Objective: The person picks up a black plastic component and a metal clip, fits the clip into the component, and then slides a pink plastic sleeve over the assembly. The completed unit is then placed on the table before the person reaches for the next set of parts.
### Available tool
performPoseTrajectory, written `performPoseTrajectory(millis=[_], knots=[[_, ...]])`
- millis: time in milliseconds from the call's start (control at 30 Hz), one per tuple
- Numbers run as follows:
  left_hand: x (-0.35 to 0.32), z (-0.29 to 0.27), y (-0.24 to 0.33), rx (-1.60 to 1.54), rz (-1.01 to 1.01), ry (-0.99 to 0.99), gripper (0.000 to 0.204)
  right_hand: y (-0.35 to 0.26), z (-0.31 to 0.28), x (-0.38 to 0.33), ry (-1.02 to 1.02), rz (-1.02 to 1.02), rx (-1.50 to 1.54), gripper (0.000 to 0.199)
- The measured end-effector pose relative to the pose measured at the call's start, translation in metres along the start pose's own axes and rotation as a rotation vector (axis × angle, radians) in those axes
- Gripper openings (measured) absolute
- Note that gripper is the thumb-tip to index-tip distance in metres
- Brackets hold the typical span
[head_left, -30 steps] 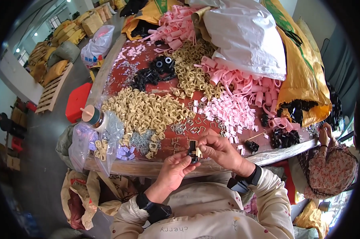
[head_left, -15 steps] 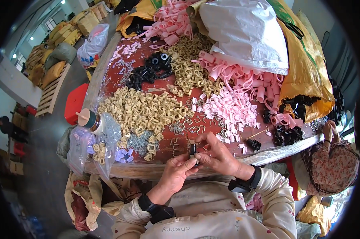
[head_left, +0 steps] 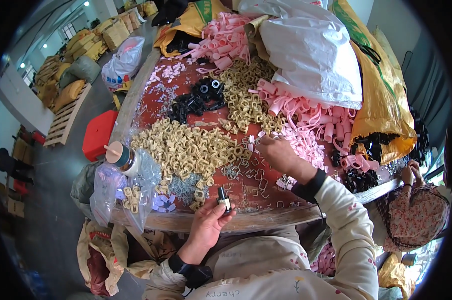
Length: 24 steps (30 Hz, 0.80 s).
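My left hand (head_left: 209, 223) is closed around a small black plastic part (head_left: 223, 196) near the table's front edge; a cream-coloured piece shows on the part's side. Farther off, my right hand (head_left: 282, 156) reaches down at the left side of a pile of small pink plastic pieces (head_left: 310, 149). Its fingers are bent together, and whatever they pinch is hidden. Between the hands lie loose metal wire rings (head_left: 256, 175). A heap of beige plastic buckles (head_left: 178, 142) spreads left of my right hand.
Small screws (head_left: 185, 187) lie by the front edge, beside a lidded jar (head_left: 121, 156) and plastic bags. Black parts (head_left: 196, 100), pink strapped tubes (head_left: 331, 117), a white sack (head_left: 313, 55) and a yellow sack (head_left: 386, 105) cover the far side. Another person (head_left: 416, 215) works at the right.
My hands have come apart. The right one moved away from me to the pink pieces, while the left kept the black part and shifted slightly left and nearer to me.
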<state>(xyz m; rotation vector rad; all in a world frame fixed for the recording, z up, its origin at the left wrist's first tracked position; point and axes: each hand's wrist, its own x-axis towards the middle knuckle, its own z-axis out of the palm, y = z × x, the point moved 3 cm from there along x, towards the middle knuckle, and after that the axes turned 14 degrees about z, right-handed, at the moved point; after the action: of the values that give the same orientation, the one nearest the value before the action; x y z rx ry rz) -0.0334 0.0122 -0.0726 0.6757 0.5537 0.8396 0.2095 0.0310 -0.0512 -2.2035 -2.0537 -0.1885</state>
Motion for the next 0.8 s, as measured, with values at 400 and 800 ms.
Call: performPoseTrajectory(millis=[400, 800], knots=[[0.004, -0.001, -0.003, -0.026, 0.010, -0.012, 0.019, 0.027, 0.039, 0.033, -0.274, 0.066, 0.232, 0.023], [0.006, 0.018, -0.009, -0.044, 0.004, -0.017, 0.016, -0.034, -0.050, -0.035, -0.008, 0.096, 1.072, 0.017]])
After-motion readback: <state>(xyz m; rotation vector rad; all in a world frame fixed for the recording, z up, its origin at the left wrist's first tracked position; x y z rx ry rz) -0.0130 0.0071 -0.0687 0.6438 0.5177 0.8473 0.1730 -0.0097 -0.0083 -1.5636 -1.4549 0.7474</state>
